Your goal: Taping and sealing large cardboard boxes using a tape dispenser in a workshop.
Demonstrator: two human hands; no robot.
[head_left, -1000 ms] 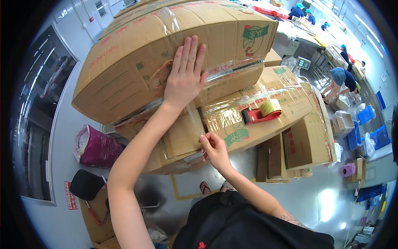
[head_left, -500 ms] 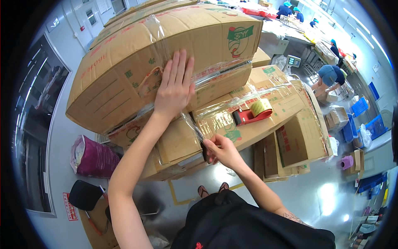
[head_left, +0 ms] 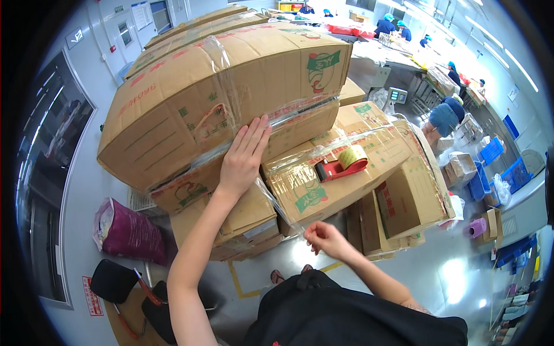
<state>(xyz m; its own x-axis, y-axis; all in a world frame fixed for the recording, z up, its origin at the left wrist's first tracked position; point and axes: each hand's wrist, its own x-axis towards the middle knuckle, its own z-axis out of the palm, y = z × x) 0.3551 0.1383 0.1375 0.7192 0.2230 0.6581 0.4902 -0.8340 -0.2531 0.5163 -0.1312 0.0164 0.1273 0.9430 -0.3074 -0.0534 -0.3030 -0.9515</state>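
A large brown cardboard carton (head_left: 167,124) lies in front of me, with clear tape across its top and down its near side. My left hand (head_left: 242,164) presses flat against that side, low down near the taped seam, its fingers stretched out. A loose strip of clear tape (head_left: 274,202) runs from beneath this hand toward my right hand (head_left: 328,239), whose closed fingers pinch its end. On a lower carton (head_left: 381,141) to the right rests a red tape dispenser (head_left: 343,165) with a yellowish roll; neither hand touches it.
Smaller cartons (head_left: 242,230) are stacked below the large one, and an opened carton (head_left: 415,202) stands to the right. At left are a purple sack (head_left: 130,230) and a black chair (head_left: 115,279). Several people in blue caps work at far tables; one person (head_left: 444,118) bends over nearer.
My left hand has slid down the carton's side to the seam. My right hand has moved down and right, drawing the tape strip out. The view has shifted slightly.
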